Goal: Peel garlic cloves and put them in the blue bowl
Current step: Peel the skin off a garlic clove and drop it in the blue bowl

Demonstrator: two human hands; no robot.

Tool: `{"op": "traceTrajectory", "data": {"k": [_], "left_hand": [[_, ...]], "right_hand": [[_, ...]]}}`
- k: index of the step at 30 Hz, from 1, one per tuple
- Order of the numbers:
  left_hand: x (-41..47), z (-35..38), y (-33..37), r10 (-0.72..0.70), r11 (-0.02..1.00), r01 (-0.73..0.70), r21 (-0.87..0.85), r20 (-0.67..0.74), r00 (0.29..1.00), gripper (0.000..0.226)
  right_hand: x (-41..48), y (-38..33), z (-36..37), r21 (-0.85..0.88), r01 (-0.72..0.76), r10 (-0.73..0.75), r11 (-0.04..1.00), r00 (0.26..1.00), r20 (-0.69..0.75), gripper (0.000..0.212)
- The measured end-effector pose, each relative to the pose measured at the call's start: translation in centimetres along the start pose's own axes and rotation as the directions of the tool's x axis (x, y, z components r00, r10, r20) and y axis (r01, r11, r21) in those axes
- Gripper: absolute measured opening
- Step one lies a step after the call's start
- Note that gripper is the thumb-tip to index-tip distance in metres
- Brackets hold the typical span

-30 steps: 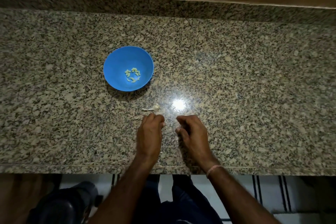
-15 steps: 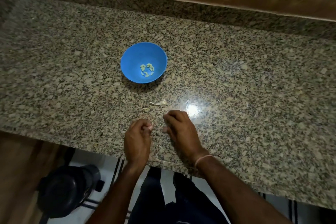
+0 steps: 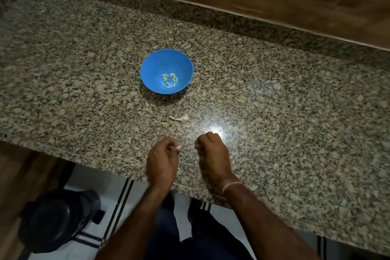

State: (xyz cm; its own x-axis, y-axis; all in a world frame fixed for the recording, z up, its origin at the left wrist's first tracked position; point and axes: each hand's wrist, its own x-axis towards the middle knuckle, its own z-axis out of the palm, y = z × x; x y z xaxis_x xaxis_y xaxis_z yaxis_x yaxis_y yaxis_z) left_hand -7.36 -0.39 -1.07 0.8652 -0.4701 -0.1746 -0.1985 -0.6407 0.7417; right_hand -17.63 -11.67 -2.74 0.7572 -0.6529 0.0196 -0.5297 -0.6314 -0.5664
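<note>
Granite counter (image 3: pixel 274 95), speckled, seen from the head camera.

Blue bowl (image 3: pixel 156 63) sits mid-counter, about halfway between the near and back edges. A small cluster of peeled cloves (image 3: pixel 169 80) lies at its bottom.

Loose clove (image 3: pixel 182 118), pale and with a papery tail, lies on the counter between the bowl and the hands. Its long axis runs roughly along the near edge, tail pointing left. A skin scrap (image 3: pixel 163 123) lies just beside it on the left.

Left hand (image 3: pixel 162 158) and right hand (image 3: pixel 213 152) are over the near edge, knuckles up and apart from each other. Fingers of both are curled in. Something pale shows at the left fingertips (image 3: pixel 179 147); it may be a clove or only a nail, and I cannot tell which. Whether the right hand pinches anything is hidden.

Judgement: the loose clove lies straight ahead of the gap between the hands, marginally nearer the left. The bowl is further toward the back edge on the left hand's side. A pinch across the clove's short axis suits either hand. The drop into the bowl favours the left.
</note>
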Motion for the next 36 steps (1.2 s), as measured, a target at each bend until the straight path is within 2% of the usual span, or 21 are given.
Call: {"op": "traceTrajectory", "data": {"k": [3,7,10,13,16,19,23,26,31,34,36], "left_hand": [[-0.1,0.9,1.0,0.026,1.000,-0.026,-0.011,0.047,0.999,0.019],[-0.3,3.1,3.0,0.079,0.997,-0.079,-0.010,0.107,0.991,0.022],[-0.3,4.9,4.6,0.109,0.994,-0.109,-0.011,0.153,0.982,0.025],[-0.2,6.1,5.7,0.136,0.991,-0.135,-0.016,0.189,0.972,0.024],[-0.2,6.8,6.3,0.162,0.987,-0.159,-0.033,0.208,0.965,0.024],[-0.2,6.9,6.7,0.149,0.988,-0.153,0.004,0.220,0.964,0.022],[0.0,6.8,7.2,0.153,0.987,-0.160,0.007,0.246,0.957,0.021],[0.2,6.6,7.3,0.159,0.986,-0.166,0.005,0.251,0.955,0.021],[0.2,6.6,7.5,0.147,0.986,-0.162,0.036,0.264,0.953,0.018],[0.2,6.7,7.6,0.135,0.990,-0.143,0.009,0.267,0.954,0.017],[0.3,6.8,7.6,0.126,0.992,-0.123,-0.027,0.265,0.956,0.018]], "right_hand": [[-0.4,2.2,-1.0,0.101,-0.105,0.118,0.989,0.984,-0.131,0.021],[-0.6,5.1,-2.7,0.184,-0.195,0.241,0.963,0.932,-0.271,0.018],[-0.8,7.1,-4.9,0.285,-0.299,0.398,0.911,0.817,-0.416,0.011],[-0.1,10.4,-7.4,0.322,-0.434,0.540,0.841,0.658,-0.524,0.031],[0.8,13.5,-8.7,0.278,-0.567,0.620,0.776,0.601,-0.504,0.037],[1.5,14.4,-9.1,0.290,-0.569,0.632,0.769,0.610,-0.477,0.033],[1.9,14.7,-9.4,0.285,-0.528,0.594,0.800,0.629,-0.502,0.010],[2.1,15.5,-9.4,0.176,-0.512,0.524,0.841,0.687,-0.504,0.009],[2.3,16.9,-9.3,-0.102,-0.433,0.340,0.895,0.814,-0.470,0.006],[2.4,16.8,-9.1,-0.212,-0.434,0.328,0.876,0.857,-0.398,0.010],[2.5,15.9,-8.9,-0.172,-0.440,0.361,0.882,0.863,-0.353,0.012]]}}
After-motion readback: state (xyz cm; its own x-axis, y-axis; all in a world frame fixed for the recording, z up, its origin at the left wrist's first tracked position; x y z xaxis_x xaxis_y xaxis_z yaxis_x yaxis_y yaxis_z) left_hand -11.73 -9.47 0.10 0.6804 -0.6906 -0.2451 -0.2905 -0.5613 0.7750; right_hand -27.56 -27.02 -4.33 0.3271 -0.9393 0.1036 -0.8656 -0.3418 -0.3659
